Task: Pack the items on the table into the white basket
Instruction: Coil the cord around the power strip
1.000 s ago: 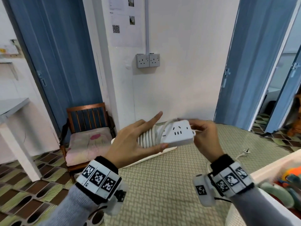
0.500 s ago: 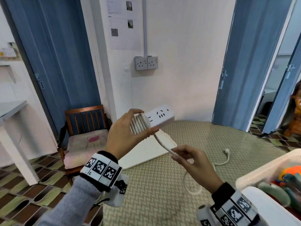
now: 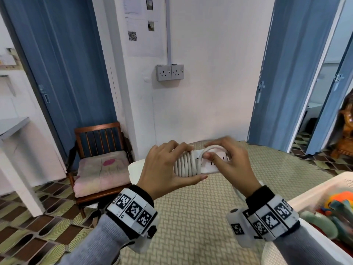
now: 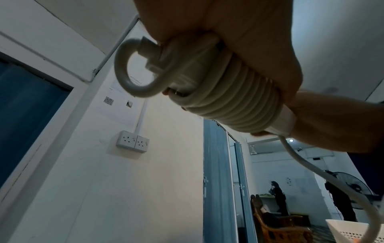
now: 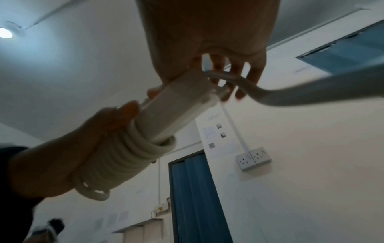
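Note:
A white power strip [image 3: 210, 165] is held in the air above the table, with its white cord [image 3: 186, 165] wound in several turns round its left half. My left hand [image 3: 168, 169] grips the strip over those turns [image 4: 228, 105]. My right hand [image 3: 229, 161] holds the strip's right end and carries a loop of the cord [image 3: 209, 150] over it, the loop pinched between thumb and fingers [image 5: 228, 82]. The loose cord [image 4: 332, 180] trails down under my right wrist. The white basket [image 3: 313, 190] stands at the lower right with colourful items inside.
A round table with a woven beige cover [image 3: 191, 217] lies below my hands, with a white flat board [image 3: 135, 169] at its far left edge. A wooden chair [image 3: 99, 159] stands left of the table. Blue folding doors flank a white wall with sockets [image 3: 170, 72].
My right hand came up from low over the table and brought the cord over the strip's right end. The strip now lies level in front of me, held by both hands.

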A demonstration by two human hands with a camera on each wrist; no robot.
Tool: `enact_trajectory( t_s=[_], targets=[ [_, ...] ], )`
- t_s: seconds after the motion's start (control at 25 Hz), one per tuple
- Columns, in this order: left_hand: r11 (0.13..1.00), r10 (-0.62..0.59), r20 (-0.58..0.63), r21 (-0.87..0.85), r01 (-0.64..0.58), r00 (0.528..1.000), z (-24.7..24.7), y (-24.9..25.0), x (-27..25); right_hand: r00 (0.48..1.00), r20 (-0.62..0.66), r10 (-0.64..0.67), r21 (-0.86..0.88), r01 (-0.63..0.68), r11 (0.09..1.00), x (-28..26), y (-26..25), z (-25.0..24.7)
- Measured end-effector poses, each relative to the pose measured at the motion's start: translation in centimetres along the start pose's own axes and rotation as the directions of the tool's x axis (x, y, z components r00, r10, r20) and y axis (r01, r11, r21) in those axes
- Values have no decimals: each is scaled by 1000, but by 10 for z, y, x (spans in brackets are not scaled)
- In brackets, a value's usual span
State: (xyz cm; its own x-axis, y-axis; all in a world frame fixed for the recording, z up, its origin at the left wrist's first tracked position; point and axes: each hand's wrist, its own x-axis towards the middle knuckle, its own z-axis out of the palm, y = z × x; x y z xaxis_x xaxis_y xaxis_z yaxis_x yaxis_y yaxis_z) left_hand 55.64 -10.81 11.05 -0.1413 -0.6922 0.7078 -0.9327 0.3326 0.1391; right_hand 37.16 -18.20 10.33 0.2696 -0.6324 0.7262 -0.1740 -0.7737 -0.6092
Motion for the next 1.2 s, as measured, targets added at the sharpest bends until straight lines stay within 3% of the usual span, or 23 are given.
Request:
enact_trajectory(
  t_s=[0.08,0.16,0.24,0.32,0.4,0.56,0.64,0.92,1.0,1.08,1.12,1.2],
  targets=[
    [1000,-1,46,-15,2,999,-3,0,-1,986,99,136,189,-153,970,-2,0,-1],
    [998,-39,178,-44,47,983,-4,1,-1,990,74,122,197,-134,971,-6,2,2],
    [999,-34,233,48,24,972,-2,2,-1,992,8,124,230,-122,965,-10,3,6],
    [994,7,191,107,-28,982,-2,1,1,987,-5,162,314,-152,937,-14,3,9],
    [996,32,150,73,-44,988,-5,-3,3,977,76,197,370,-211,905,-15,2,7],
    [999,-10,146,45,3,989,-16,-25,3,966,130,225,313,-255,915,-9,12,-18],
    [999,-29,155,43,23,987,-19,-32,4,969,133,209,395,-246,885,-6,18,-29],
    [988,3,218,-153,32,976,-17,-11,6,983,-56,174,367,-142,919,10,22,1],
    [978,-14,254,-198,67,967,-18,-1,12,982,-5,188,479,-163,863,2,19,18],
    [964,-36,244,-248,98,969,-17,2,15,944,91,316,606,-304,735,-12,16,37],
    [956,-62,219,-268,121,974,-17,1,16,936,113,334,565,-337,753,-19,17,43],
    [947,-149,147,-263,183,978,-18,-5,15,940,125,316,345,-340,875,-33,24,44]
  ],
)
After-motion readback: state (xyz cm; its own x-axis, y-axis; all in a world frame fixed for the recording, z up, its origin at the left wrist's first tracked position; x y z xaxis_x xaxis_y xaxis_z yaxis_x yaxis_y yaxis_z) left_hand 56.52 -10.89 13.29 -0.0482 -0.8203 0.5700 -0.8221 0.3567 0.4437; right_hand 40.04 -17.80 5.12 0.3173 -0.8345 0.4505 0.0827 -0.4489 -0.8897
